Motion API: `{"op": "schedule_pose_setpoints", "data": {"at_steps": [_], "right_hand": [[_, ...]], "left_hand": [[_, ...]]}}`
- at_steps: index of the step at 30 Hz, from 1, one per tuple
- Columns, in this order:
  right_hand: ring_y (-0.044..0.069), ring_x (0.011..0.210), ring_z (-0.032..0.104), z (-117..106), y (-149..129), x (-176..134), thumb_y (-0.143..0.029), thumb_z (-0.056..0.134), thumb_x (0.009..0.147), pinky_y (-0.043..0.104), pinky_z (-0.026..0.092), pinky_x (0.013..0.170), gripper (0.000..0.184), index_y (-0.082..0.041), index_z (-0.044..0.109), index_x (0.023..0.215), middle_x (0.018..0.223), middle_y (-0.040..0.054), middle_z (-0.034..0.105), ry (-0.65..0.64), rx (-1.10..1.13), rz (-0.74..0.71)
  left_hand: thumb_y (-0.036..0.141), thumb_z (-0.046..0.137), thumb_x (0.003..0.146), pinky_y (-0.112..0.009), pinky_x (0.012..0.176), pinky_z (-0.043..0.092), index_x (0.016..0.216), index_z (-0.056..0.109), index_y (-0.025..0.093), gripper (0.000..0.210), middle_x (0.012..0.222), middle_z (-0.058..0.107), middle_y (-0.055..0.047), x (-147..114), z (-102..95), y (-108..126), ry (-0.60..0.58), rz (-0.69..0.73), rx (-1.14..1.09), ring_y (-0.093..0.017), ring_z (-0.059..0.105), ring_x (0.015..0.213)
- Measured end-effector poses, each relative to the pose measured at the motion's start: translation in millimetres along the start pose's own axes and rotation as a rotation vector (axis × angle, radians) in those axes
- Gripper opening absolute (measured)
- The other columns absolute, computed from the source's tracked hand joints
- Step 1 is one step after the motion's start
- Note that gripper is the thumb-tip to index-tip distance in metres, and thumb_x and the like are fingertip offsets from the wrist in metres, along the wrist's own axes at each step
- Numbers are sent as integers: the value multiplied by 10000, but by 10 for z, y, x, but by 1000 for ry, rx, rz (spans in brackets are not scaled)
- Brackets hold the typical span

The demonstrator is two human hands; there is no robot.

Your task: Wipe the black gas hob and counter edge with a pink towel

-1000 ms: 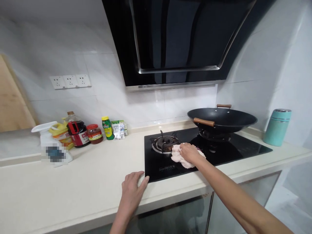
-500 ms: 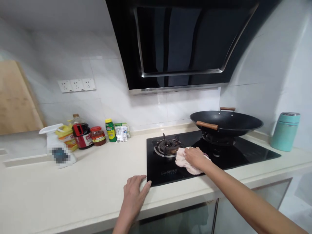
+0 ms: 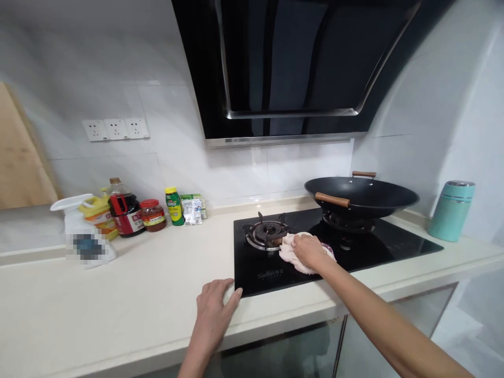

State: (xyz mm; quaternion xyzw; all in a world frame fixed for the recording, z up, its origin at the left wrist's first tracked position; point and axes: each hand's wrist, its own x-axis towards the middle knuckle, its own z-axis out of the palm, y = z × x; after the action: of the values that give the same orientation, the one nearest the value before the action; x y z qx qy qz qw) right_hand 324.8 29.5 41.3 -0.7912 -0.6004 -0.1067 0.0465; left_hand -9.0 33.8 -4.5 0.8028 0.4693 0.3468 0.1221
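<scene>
My right hand (image 3: 310, 252) is closed on a pale pink cloth (image 3: 290, 253), pressed against the black glass gas stove (image 3: 255, 283) in front of the left burner (image 3: 268, 231). Parts of the cloth bunch out on both sides of the fingers. At the stove's front left corner, my left hand (image 3: 214, 310) rests on the counter, fingers apart and holding nothing. Its thumb and fingertips touch or nearly touch the glass edge. A large black wok (image 3: 362, 197) with wooden handles sits over the right burner.
A black range hood (image 3: 291, 68) slopes over the stove. To the right stands a turquoise flask (image 3: 451, 212). Along the left wall are a white spray bottle (image 3: 81, 220), a dark sauce bottle (image 3: 126, 210), a red-lidded jar (image 3: 153, 215) and a green bottle (image 3: 174, 206).
The camera view has shifted slightly, so everything sits a little further left and up. My right hand and the cloth have moved slightly toward the left burner. The left hand stays put.
</scene>
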Motion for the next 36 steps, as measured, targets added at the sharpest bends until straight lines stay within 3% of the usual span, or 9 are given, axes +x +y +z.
{"op": "schedule_pose_setpoints", "data": {"at_steps": [4, 9, 13, 18, 25, 32, 36], "right_hand": [[253, 1050, 621, 4, -54, -288, -231, 495, 951, 365, 398, 911, 239, -145, 660, 1100, 1100, 149, 688, 63, 41, -122], [241, 1047, 596, 90, 76, -724, -205, 450, 925, 345, 340, 888, 254, -204, 652, 1078, 1073, 89, 682, 110, 90, -223], [250, 1002, 607, 154, 473, -917, -221, 454, 921, 348, 336, 855, 233, -203, 653, 1041, 1041, 92, 686, 137, 61, -110], [284, 915, 636, 166, 892, -885, -214, 426, 941, 366, 340, 799, 234, -149, 644, 991, 963, 148, 692, 167, 6, 89], [246, 918, 649, 159, 820, -784, -211, 435, 940, 338, 345, 802, 217, -164, 645, 965, 967, 113, 705, 175, 30, 73], [221, 939, 636, 205, 1173, -627, -215, 385, 969, 319, 339, 796, 262, -163, 641, 993, 991, 104, 697, 171, 71, 117], [213, 922, 630, 238, 1228, -614, -214, 380, 975, 319, 333, 786, 255, -169, 632, 975, 987, 99, 695, 176, 65, 130]], "left_hand": [[521, 549, 900, -502, 1012, 434, 1118, 715, 284, 363, 1139, 718, -56, 6, 11, -15, 11, -6, 2, -301, 587, 1165], [523, 539, 908, -495, 1016, 430, 1124, 711, 279, 368, 1142, 718, -51, 4, 2, -23, 6, 3, 8, -294, 587, 1167], [524, 542, 907, -502, 1031, 427, 1125, 712, 278, 370, 1156, 715, -54, 4, -2, -26, 0, 3, 14, -295, 584, 1174], [537, 535, 904, -510, 1027, 426, 1123, 712, 282, 380, 1156, 716, -60, 21, 7, -45, -1, 10, 30, -306, 582, 1174], [549, 514, 903, -500, 1015, 425, 1129, 708, 265, 412, 1169, 714, -62, 36, 1, -43, -17, -7, 46, -304, 575, 1179], [553, 525, 877, -496, 1002, 433, 1106, 717, 269, 413, 1159, 720, -62, 47, -10, -47, -5, -3, 66, -304, 589, 1168], [559, 521, 877, -494, 994, 442, 1099, 719, 276, 411, 1163, 719, -58, 46, -17, -45, -11, -5, 71, -306, 586, 1179]]}}
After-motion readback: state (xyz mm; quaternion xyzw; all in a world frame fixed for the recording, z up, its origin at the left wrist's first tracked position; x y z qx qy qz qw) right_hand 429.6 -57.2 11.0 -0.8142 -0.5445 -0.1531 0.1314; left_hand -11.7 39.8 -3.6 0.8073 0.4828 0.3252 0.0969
